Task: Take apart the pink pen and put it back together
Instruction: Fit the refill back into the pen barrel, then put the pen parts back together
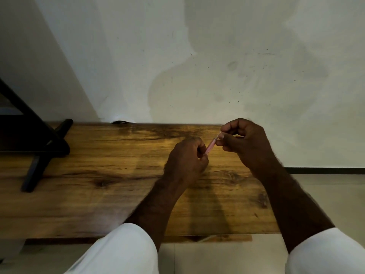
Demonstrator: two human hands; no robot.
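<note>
left hand fisted on pink pen, right hand pinching tip

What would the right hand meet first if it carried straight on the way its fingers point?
The right hand points left and slightly toward the person, along the pink pen it pinches. Sliding on, it would likely meet the left hand holding the pen's other end; depth is unclear.

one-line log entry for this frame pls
left hand: grips pink pen lower end | right hand: pinches upper end | pen: above wooden table, tilted | parts separated: cannot tell
</note>
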